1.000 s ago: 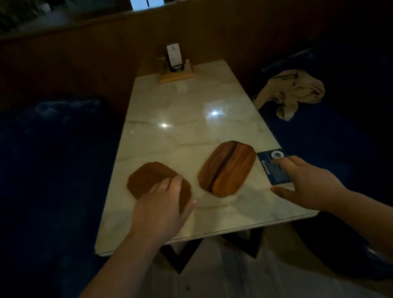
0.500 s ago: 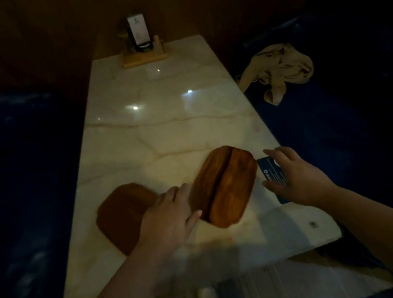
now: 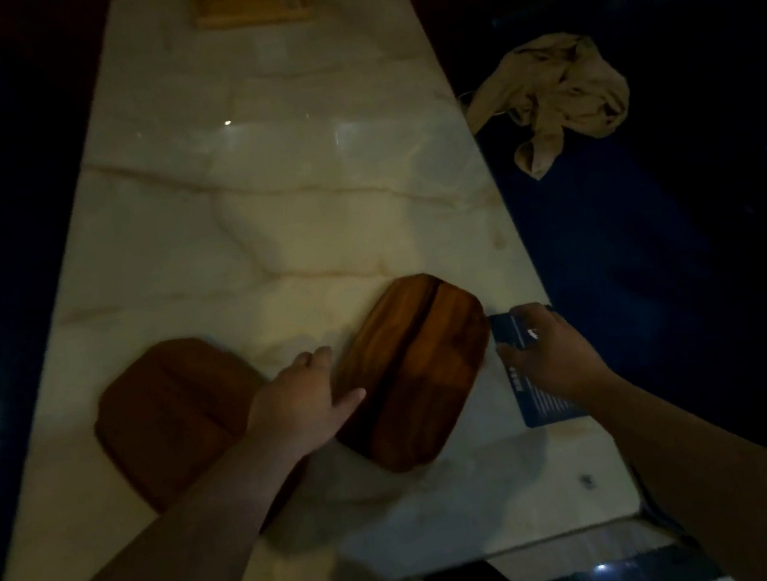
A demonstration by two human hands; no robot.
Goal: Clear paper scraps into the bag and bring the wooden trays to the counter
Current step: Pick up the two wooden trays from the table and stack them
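Reaching across the marble surface [image 3: 289,205], my left hand [image 3: 298,402] lies open and empty against the right wooden tray [image 3: 424,373], steadying it. My right hand [image 3: 547,350] pinches the blue card [image 3: 534,397] beside it; the other tray [image 3: 176,415] sits left.

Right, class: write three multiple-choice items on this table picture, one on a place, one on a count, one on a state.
1. Where does the beige cloth lie?
A on the table
B on the blue seat right of the table
C on a tray

2. How many wooden trays are on the marble table?
A one
B two
C three

3. What is the right hand doing?
A resting on the blue card
B lifting a tray
C holding the cloth

Key: 1 B, the cloth sits on the seat beyond the table edge. 2 B, a left tray and a right tray. 3 A, its fingers lie over the card at the table's right edge.
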